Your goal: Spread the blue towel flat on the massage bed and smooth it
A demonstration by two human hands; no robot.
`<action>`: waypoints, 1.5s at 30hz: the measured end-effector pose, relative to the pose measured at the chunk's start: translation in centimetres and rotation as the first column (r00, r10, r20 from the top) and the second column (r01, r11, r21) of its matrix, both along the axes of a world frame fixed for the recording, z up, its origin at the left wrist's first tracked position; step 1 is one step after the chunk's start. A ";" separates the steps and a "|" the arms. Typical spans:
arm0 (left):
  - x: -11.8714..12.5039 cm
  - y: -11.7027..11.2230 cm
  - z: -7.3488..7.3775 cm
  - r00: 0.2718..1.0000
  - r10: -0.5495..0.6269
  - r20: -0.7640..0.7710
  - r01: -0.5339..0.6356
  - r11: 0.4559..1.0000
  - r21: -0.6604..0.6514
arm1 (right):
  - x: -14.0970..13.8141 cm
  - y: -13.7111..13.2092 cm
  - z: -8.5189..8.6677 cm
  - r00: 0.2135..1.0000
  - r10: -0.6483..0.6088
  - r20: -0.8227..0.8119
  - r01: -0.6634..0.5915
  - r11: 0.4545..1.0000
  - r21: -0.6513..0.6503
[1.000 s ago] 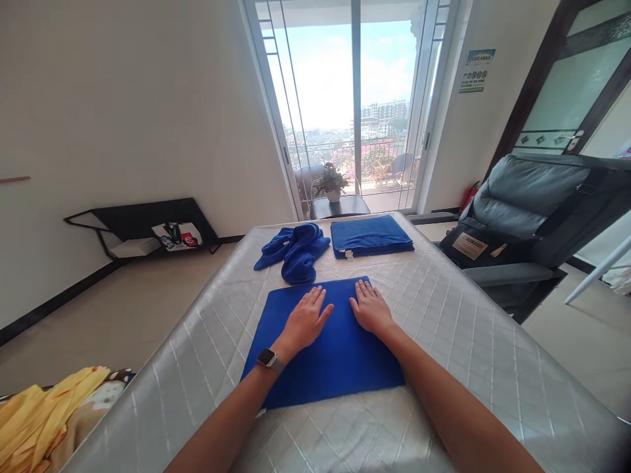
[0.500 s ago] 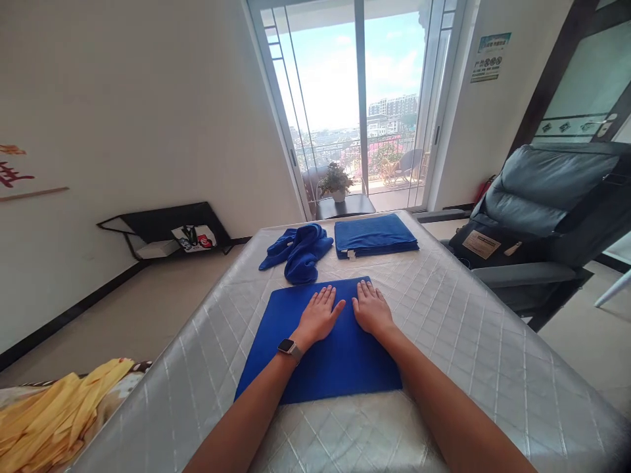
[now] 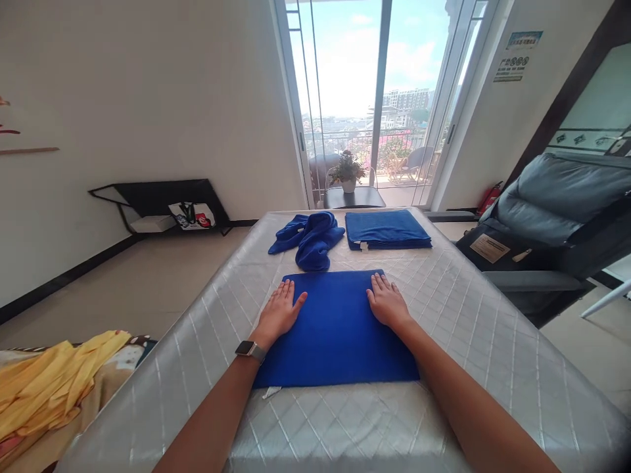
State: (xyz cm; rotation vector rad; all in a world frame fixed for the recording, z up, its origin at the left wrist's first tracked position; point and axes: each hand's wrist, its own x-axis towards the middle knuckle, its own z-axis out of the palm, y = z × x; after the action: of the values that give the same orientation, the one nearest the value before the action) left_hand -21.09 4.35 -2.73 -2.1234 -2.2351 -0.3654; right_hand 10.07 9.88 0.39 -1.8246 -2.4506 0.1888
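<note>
A blue towel [image 3: 335,335] lies flat in front of me, its front edge towards me and a small white tag poking out at the near left corner. My left hand [image 3: 280,309], a watch on its wrist, rests flat on the towel's left edge with fingers stretched out and thumb apart. On the far right part of the towel lies my right hand [image 3: 388,301], also flat and open. Just beyond is a crumpled blue cloth [image 3: 315,240], and to its right a neat stack of folded blue towels [image 3: 387,230] with a white tag.
Everything lies on a table with a silver quilted cover [image 3: 473,368]. A grey recliner [image 3: 547,217] with a black bag stands at the right. Yellow cloth [image 3: 59,381] is heaped at the lower left. Behind the table, a potted plant [image 3: 348,172] stands before the glass door.
My left hand has slid left from the towel's middle to its left edge. The right hand stays near the far right corner. The view has shifted slightly.
</note>
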 end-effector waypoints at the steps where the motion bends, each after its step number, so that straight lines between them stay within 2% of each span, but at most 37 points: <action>1: 0.0 0.1 -0.1 1.000 -0.004 -0.001 0.004 1.000 0.009 | -0.1 0.1 0.0 1.000 -0.005 0.012 0.005 1.000 -0.011; 7: 0.1 0.1 -0.3 1.000 -0.024 -0.018 0.025 0.999 0.037 | -0.2 0.4 0.8 0.997 -0.012 0.070 0.017 0.997 -0.080; 13: 0.2 -0.1 0.1 1.000 -0.014 -0.013 0.014 1.000 -0.007 | 1.3 -2.9 0.9 0.996 0.073 0.043 -0.072 0.996 -0.044; 17: 0.2 0.0 0.0 0.999 -0.017 -0.037 0.016 1.000 -0.021 | 1.7 -5.0 0.2 0.999 0.054 0.010 -0.053 0.998 -0.021; 22: -0.3 -0.1 0.1 0.996 -0.008 -0.093 0.007 1.000 -0.012 | 1.7 -5.3 0.4 0.998 0.053 -0.025 -0.053 0.998 -0.034; 25: -0.3 -0.7 0.8 0.987 0.018 -0.157 -0.013 0.999 0.031 | 1.6 -5.3 0.7 0.998 0.051 -0.048 -0.053 0.998 -0.044; 27: 0.8 -1.2 1.6 0.985 0.006 -0.173 0.006 0.998 0.067 | 1.6 -5.3 0.8 0.997 0.048 -0.061 -0.051 0.997 -0.050; 29: 3.3 -1.9 2.5 0.985 -0.082 -0.151 0.094 0.992 0.079 | 1.6 -5.4 0.8 0.996 0.047 -0.071 -0.051 0.997 -0.052; 31: 7.2 -2.5 3.3 0.964 -0.249 -0.097 0.255 0.966 0.049 | 1.6 -5.4 0.7 0.996 0.048 -0.074 -0.052 0.998 -0.045; 34: 13.9 -2.8 3.8 0.879 -0.478 0.003 0.478 0.879 -0.011 | 1.7 -5.5 0.6 0.997 0.066 -0.048 -0.067 0.998 -0.016; 35: 15.8 -2.8 3.8 0.856 -0.515 0.032 0.516 0.857 -0.016 | 1.8 -5.5 0.5 0.996 0.084 -0.032 -0.084 0.996 -0.009; 37: 18.6 -2.4 3.7 0.847 -0.525 0.081 0.527 0.850 -0.003 | 2.1 -5.5 0.4 0.993 0.121 -0.006 -0.121 0.993 -0.009; 40: 20.0 -2.1 3.2 0.865 -0.488 0.115 0.490 0.872 0.017 | 2.3 -5.5 0.2 0.988 0.155 0.002 -0.155 0.988 -0.007; 45: 17.4 -2.9 2.7 0.872 -0.486 0.063 0.488 0.873 -0.011 | 1.9 -5.4 0.3 0.994 0.108 -0.029 -0.107 0.994 0.008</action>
State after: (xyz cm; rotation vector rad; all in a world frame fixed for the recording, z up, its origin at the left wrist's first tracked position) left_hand -3.67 1.50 -0.04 -2.7097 -1.6982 -0.4157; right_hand 12.01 4.48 0.67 -1.6763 -2.5281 0.2121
